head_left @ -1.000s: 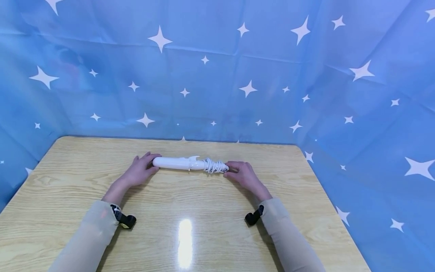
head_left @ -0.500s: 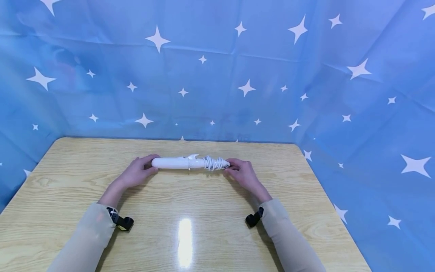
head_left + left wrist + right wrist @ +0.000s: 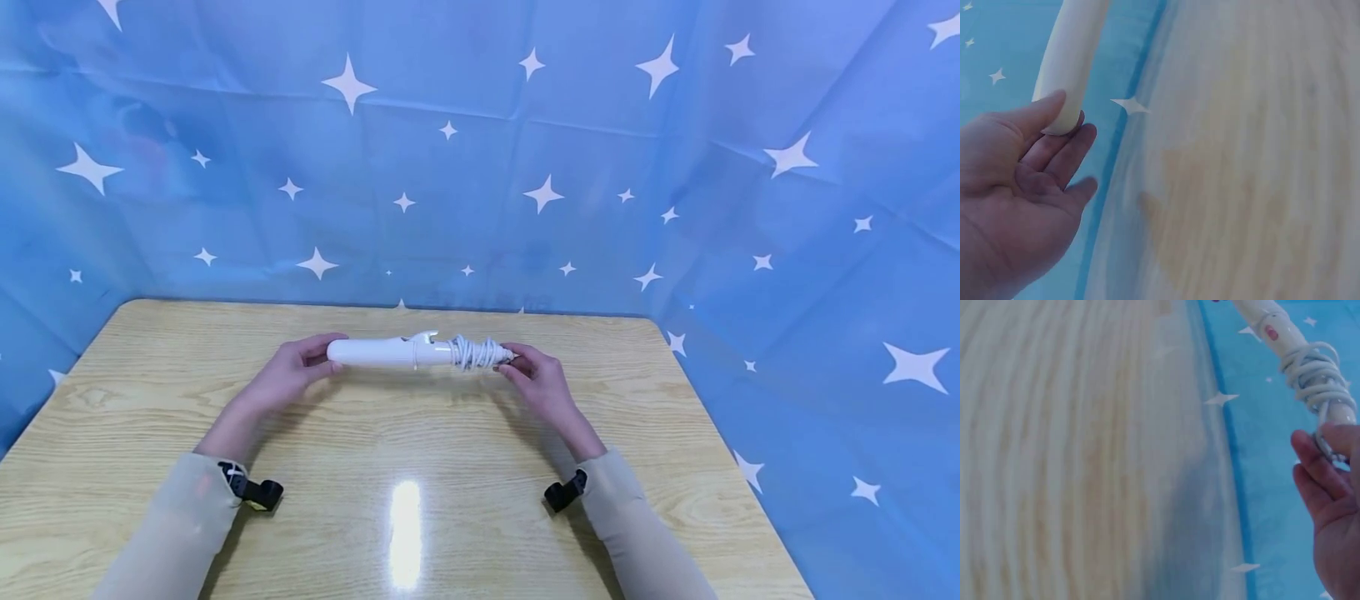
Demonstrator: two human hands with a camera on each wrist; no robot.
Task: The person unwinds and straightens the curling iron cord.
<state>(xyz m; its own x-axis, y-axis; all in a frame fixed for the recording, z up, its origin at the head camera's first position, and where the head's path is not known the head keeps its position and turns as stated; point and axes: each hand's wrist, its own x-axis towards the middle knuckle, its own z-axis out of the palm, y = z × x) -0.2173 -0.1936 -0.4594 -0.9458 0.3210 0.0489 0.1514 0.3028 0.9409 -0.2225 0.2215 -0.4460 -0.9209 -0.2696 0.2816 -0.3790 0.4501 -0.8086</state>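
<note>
A white curling iron lies lengthwise between my two hands in the head view, with a small lever standing up near its middle. Its white cord is wound in coils around the handle on the right. My left hand pinches the thick rounded left end between thumb and fingers. At the other end, my right hand pinches the handle's tip, where the cord comes out. The shadow below suggests that the iron is held a little above the table. Red marks show on the handle in the right wrist view.
The wood-grain table has rounded far corners and a bright light reflection near its front. A blue cloth with white stars hangs behind it and along both sides. Each wrist wears a small black camera.
Both hands have lifted the curling iron slightly and shifted its thick end a little left. The left forearm has moved left. Both hands keep hold of the ends.
</note>
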